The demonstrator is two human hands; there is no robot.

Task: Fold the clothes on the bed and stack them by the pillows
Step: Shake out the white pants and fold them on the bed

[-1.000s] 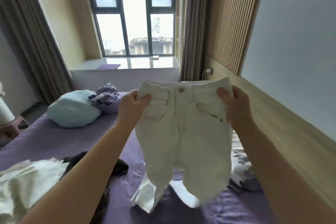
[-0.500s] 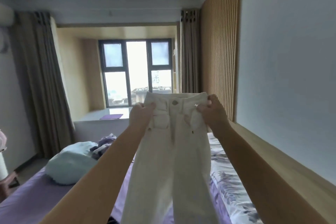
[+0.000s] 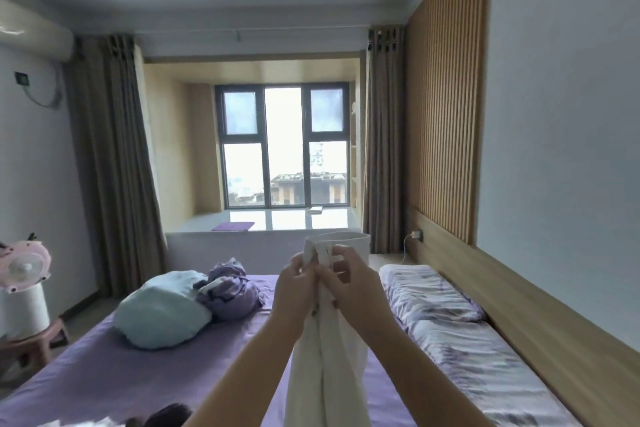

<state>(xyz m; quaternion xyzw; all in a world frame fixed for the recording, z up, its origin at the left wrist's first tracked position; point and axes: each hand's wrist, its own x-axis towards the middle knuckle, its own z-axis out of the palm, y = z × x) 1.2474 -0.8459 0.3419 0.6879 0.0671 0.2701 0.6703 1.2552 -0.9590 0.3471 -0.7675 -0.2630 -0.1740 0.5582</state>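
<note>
1. Both hands up, centre of view, close together at waistband of white pants (image 3: 329, 357).
2. L hand (image 3: 294, 291) fingers curled, pinching waistband's left side; knuckles toward camera.
3. R hand (image 3: 356, 288) thumb and fingers clamped on waistband's right side, touching L hand.
4. Pants halved lengthwise, legs together, hanging straight down between forearms, out of view at bottom edge; waistband loop standing up above fingers.
5. Pants held over bed (image 3: 104, 381), purple sheet; whether hems touch it, can't tell.
6. Pale blue pillow (image 3: 162, 312) on bed, far left; crumpled purple cloth (image 3: 228, 291) touching its right side.
7. Floral quilt (image 3: 450, 329) along bed's right edge, against wooden headboard (image 3: 540, 315).
8. Dark garment (image 3: 166, 416) and bit of white fabric at near left bottom edge, mostly cut off.
9. Far wall: window (image 3: 284, 149) w/ sill, purple mat (image 3: 232, 226) on sill, brown curtains both sides.
10. Left: pink fan (image 3: 24, 267) on white cylinder on stool; AC unit (image 3: 34, 35) high on wall.
11. Right wall: slatted wood panel, charger plugged in near far corner.
</note>
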